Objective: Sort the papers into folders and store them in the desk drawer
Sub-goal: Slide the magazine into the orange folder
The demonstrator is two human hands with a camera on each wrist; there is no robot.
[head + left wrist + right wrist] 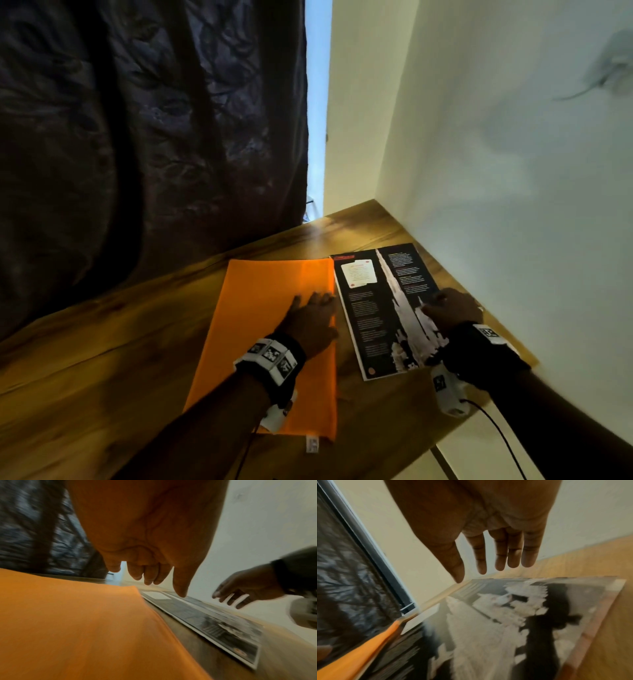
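Hands hover with fingers spread, gripping nothing: left hand (313, 317) above the orange folder (263, 342), right hand (450, 310) above the dark printed paper (380, 308) near the table's (102, 359) right edge.

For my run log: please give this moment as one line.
left hand: open over orange folder | right hand: open above dark printed sheet | both on desk

The print on the dark printed sheet (383, 308) and the small tag (312, 444) is too blurred to read.
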